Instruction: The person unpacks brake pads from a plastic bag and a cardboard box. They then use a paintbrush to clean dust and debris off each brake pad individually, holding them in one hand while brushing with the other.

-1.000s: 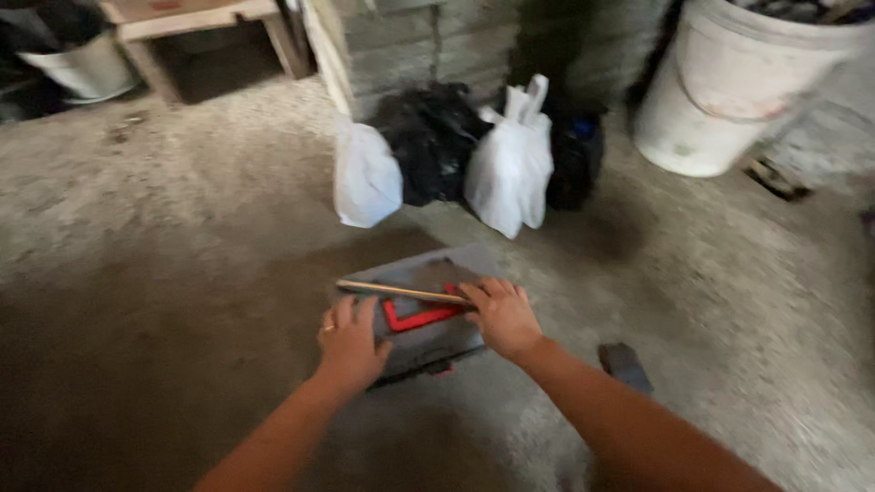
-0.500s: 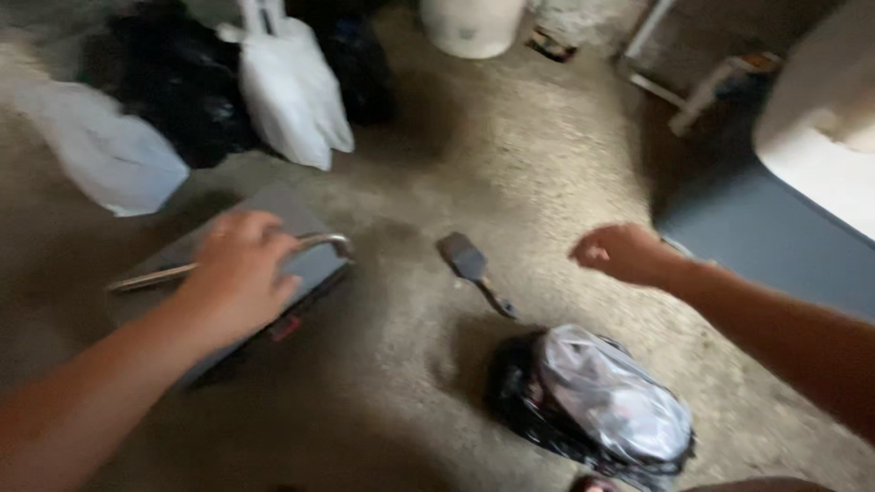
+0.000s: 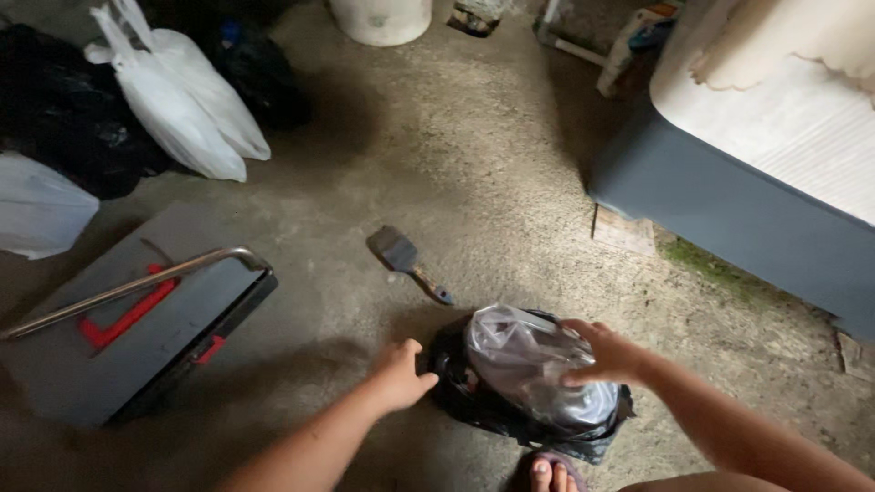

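A rounded object wrapped in clear plastic sits in a black bag (image 3: 510, 401) on the concrete floor in front of me. My right hand (image 3: 606, 353) rests with spread fingers on the clear plastic wrap (image 3: 529, 364) at its right side. My left hand (image 3: 401, 374) is open at the bag's left edge, touching or nearly touching the black plastic. A paintbrush (image 3: 406, 260) with dark bristles lies on the floor just beyond the bag. To the left lies a grey toolbox (image 3: 118, 337) with red latches, and a bent metal rod (image 3: 137, 284) rests across its lid.
White plastic bags (image 3: 182, 100) and black bags (image 3: 64, 118) stand at the back left. A white bucket (image 3: 381, 18) is at the top. A grey-based mattress or bed (image 3: 756, 173) fills the right side. My sandalled toes (image 3: 547, 474) show at the bottom.
My view swung right from the toolbox. My left hand left the rod and toolbox and came to the black bag; my right hand came down onto the plastic wrap.
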